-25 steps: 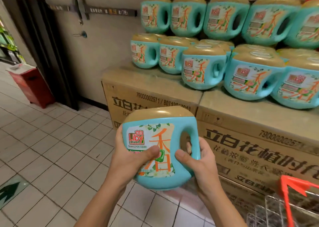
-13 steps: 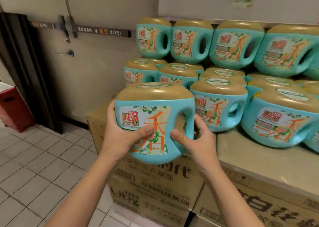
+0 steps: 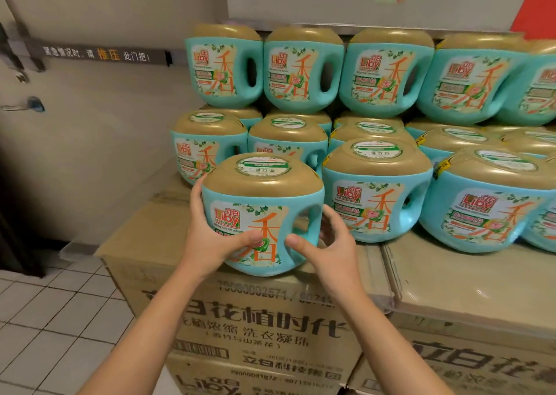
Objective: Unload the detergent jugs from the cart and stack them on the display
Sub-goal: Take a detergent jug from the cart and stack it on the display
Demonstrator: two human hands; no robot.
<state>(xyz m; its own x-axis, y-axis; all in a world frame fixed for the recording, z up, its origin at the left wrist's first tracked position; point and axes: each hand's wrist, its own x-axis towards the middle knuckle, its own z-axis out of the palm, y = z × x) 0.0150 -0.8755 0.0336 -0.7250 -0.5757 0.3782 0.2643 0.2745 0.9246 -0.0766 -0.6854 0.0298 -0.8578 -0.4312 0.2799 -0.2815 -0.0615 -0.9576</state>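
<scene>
Teal gold-capped detergent jug (image 3: pixel 261 214) upright at carton edge, stacked jugs (image 3: pixel 376 190) behind

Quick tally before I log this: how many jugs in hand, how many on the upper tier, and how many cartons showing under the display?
Jug in hand: 1
Upper-tier jugs: 5, the rightmost cut off by the frame edge
Cartons: 4 showing
Total: 10
Lower-tier jugs overlap too much to count, so they are left out.
</scene>
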